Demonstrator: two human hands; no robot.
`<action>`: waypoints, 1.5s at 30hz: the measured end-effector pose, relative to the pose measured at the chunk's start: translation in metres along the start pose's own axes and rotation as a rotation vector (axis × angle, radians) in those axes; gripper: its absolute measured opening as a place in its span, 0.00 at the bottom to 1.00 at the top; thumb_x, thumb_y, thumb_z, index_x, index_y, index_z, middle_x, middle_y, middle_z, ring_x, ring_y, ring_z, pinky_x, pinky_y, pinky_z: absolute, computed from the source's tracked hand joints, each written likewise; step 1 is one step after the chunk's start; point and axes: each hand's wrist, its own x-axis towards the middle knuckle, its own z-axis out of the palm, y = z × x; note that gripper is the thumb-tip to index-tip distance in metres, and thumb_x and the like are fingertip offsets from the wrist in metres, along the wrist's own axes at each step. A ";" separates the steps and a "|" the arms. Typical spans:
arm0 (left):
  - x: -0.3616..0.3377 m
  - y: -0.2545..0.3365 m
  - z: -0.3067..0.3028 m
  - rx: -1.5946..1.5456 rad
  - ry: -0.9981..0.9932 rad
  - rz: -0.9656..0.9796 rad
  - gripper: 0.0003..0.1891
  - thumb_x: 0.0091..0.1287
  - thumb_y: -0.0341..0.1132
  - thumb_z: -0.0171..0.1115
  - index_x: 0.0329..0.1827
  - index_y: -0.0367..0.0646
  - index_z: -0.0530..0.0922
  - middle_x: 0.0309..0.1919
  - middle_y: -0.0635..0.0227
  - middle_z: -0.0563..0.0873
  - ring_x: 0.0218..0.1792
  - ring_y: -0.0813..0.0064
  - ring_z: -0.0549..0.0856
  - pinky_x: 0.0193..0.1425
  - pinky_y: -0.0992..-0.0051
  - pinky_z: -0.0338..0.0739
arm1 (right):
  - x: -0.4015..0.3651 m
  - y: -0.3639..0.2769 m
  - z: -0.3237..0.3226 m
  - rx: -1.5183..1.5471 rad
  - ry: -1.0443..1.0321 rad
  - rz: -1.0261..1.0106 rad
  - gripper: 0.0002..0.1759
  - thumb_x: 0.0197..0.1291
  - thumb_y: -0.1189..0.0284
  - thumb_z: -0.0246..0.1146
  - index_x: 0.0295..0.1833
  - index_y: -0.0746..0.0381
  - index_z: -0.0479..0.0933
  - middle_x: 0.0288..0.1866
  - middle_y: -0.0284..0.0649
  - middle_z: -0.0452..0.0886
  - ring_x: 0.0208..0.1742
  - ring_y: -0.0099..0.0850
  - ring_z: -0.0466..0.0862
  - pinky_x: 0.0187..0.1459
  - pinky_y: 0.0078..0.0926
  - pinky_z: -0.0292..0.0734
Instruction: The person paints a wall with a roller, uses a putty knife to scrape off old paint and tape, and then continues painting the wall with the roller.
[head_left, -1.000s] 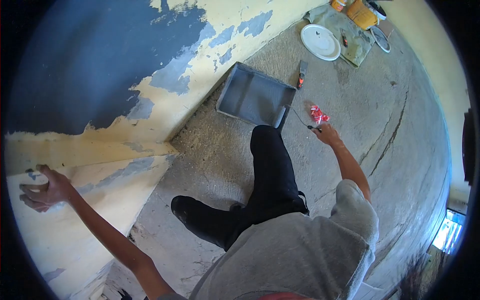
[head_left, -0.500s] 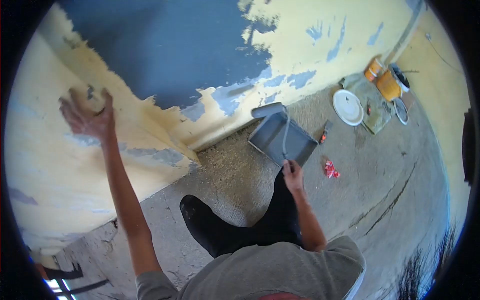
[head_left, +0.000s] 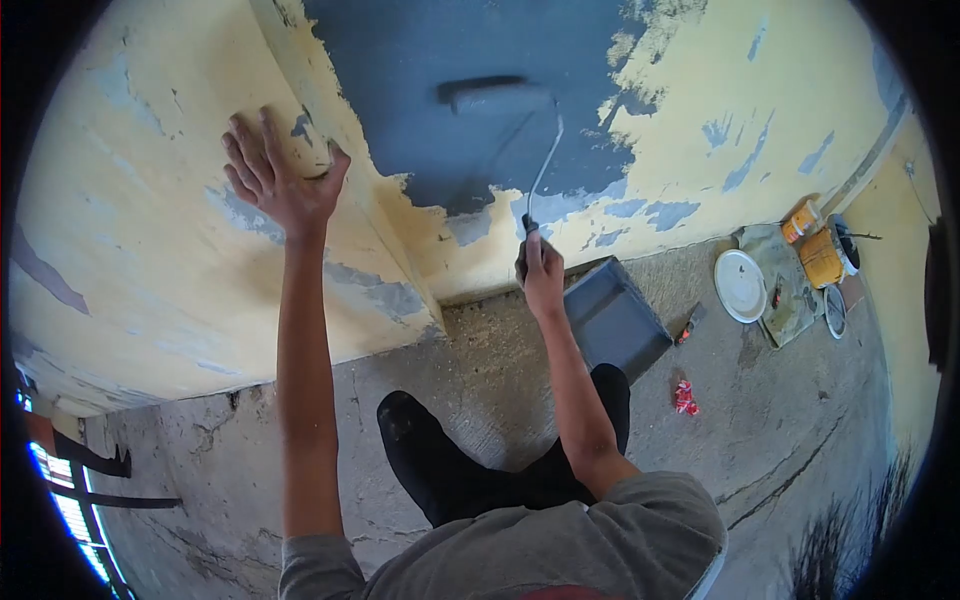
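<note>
Head view: we look down our own body toward a yellow wall (head_left: 700, 110) with a large patch of dark grey-blue paint. Our left arm stretches straight out and up on the left, and the left hand (head_left: 283, 170) lies flat against the wall at its protruding corner. The fingers are spread wide, the thumb is out to the right, and the hand holds nothing.

Our right arm reaches forward in the middle, bent slightly at the elbow. The right hand (head_left: 541, 272) is closed in a fist around the grip of the paint roller (head_left: 495, 93). From the fist a thin metal shaft rises up and bends left to the roller sleeve. The sleeve lies level and presses on the grey-blue patch, well above the hand.

Just right of the right hand, on the concrete floor (head_left: 780, 420), a grey paint tray (head_left: 618, 320) sits at the foot of the wall. Farther right lie a scraper (head_left: 686, 326), a red wrapper (head_left: 685, 397), a white lid (head_left: 740, 285) and two orange buckets (head_left: 823, 255) on a cloth (head_left: 790, 310).
</note>
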 end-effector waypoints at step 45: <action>-0.002 0.003 0.003 -0.028 -0.051 -0.039 0.50 0.53 0.64 0.64 0.77 0.46 0.61 0.77 0.51 0.56 0.77 0.47 0.54 0.72 0.41 0.49 | -0.026 0.202 0.021 -0.485 0.136 0.059 0.32 0.74 0.51 0.43 0.33 0.71 0.72 0.25 0.61 0.73 0.28 0.60 0.72 0.31 0.52 0.63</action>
